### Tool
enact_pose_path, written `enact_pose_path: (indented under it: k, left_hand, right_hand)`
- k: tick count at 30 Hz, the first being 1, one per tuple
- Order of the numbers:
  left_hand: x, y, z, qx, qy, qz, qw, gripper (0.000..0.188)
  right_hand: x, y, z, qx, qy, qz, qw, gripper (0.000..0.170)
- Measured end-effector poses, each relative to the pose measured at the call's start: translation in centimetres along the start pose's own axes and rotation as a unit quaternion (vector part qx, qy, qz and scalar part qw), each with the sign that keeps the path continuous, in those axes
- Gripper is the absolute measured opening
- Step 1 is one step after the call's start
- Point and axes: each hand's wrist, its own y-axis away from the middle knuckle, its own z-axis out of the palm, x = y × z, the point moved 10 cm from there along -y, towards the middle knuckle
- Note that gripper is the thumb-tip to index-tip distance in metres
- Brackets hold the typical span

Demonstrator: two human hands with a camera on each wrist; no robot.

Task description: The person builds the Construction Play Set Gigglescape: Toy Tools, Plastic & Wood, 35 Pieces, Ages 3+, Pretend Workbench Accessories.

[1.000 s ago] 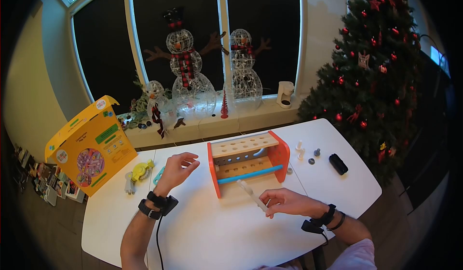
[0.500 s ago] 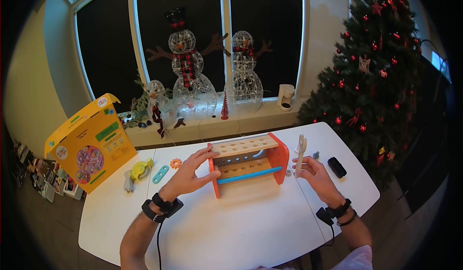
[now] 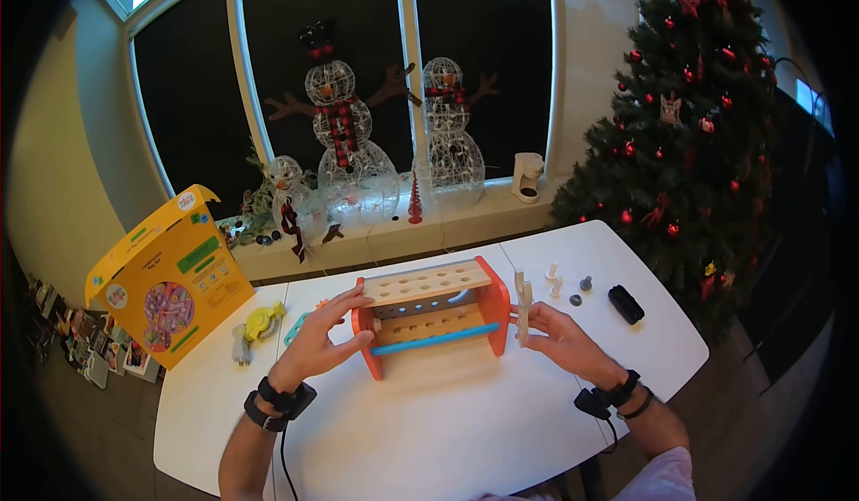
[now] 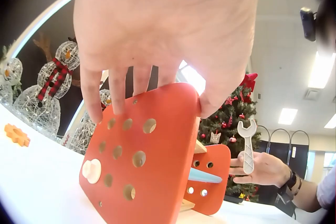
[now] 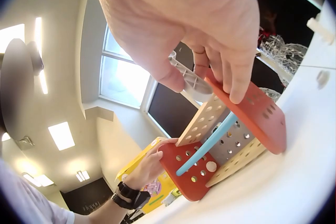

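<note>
A toy workbench (image 3: 429, 279) with red side panels, perforated wooden shelves and a blue rod (image 3: 434, 340) stands at the table's middle. My left hand (image 3: 318, 340) grips its left panel (image 4: 152, 145), thumb at the front edge and fingers over the outer face. A round cream-coloured peg (image 4: 92, 171) sticks out of that panel low down. My right hand (image 3: 568, 344) pinches a pale toy wrench (image 3: 523, 309), held upright with its open end up. In the right wrist view, fingers of this hand also touch the right panel (image 5: 257, 111).
At left stand a yellow carton (image 3: 170, 273) and a yellow-green toy (image 3: 264, 320) beside a grey piece (image 3: 241, 345). An orange gear (image 4: 17, 135) lies near the workbench. White bolts (image 3: 554, 279), a grey bolt (image 3: 585, 283) and a black case (image 3: 625, 305) lie at right.
My left hand has come onto the left panel. The wrench, tipped low at first, has gone upright and rightward, then back to the workbench. The workbench has shifted left and turned slightly.
</note>
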Motion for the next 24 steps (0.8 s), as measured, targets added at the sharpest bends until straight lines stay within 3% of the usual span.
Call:
enact_pose_path:
  k: [2, 4, 5, 7, 8, 10, 13, 15, 17, 21, 23, 24]
  left_hand:
    - [-0.4, 0.5, -0.3, 0.0, -0.001, 0.0, 1.0, 0.063]
    - [1.3, 0.8, -1.0, 0.034, -0.089, 0.085, 0.992, 0.061]
    - [2.2, 1.0, -1.1, 0.035, -0.09, 0.089, 0.991, 0.061]
    - [6.0, 2.3, -2.3, 0.132, -0.213, 0.133, 0.959, 0.051]
    - [6.7, 2.5, -2.3, 0.131, -0.213, 0.135, 0.959, 0.051]
    - [8.6, 3.0, -1.1, 0.089, -0.152, 0.177, 0.968, 0.042]
    - [13.0, 3.1, 1.8, 0.019, -0.083, 0.169, 0.982, 0.051]
    - [13.9, 3.3, 4.1, -0.043, -0.025, 0.176, 0.983, 0.059]
    - [14.8, 3.5, 5.6, -0.065, 0.017, 0.203, 0.977, 0.056]
    - [15.9, 4.4, 5.9, -0.077, 0.109, 0.23, 0.964, 0.037]
    - [15.8, 5.0, 5.4, -0.067, 0.15, 0.225, 0.96, 0.031]
    - [14.9, 5.0, 4.9, -0.054, 0.159, 0.17, 0.971, 0.025]
  right_hand:
    - [-0.1, 0.0, 0.3, -0.009, 0.004, -0.01, 1.0, 0.039]
    - [-0.4, 0.0, 0.8, -0.017, 0.01, -0.022, 1.0, 0.041]
    - [-0.9, 0.1, 0.7, 0.005, 0.027, -0.028, 0.999, 0.042]
    - [-2.1, 0.2, 0.9, 0.029, 0.045, -0.035, 0.998, 0.044]
    - [-2.7, 0.3, 1.6, 0.012, 0.037, -0.036, 0.999, 0.045]
    - [-3.3, 0.8, 2.8, -0.005, 0.028, -0.035, 0.999, 0.046]
    - [-3.8, 2.1, 8.3, -0.17, -0.032, -0.052, 0.983, 0.045]
    - [-4.3, 2.6, 10.7, -0.207, -0.054, -0.048, 0.976, 0.045]
    - [-5.4, 3.2, 12.8, -0.256, -0.121, -0.036, 0.958, 0.045]
    - [-5.0, 3.2, 13.5, -0.256, -0.144, -0.029, 0.955, 0.045]
    - [-5.9, 2.6, 12.5, -0.214, -0.092, -0.058, 0.971, 0.042]
    - [-5.9, 2.3, 11.6, -0.212, -0.094, -0.056, 0.971, 0.042]
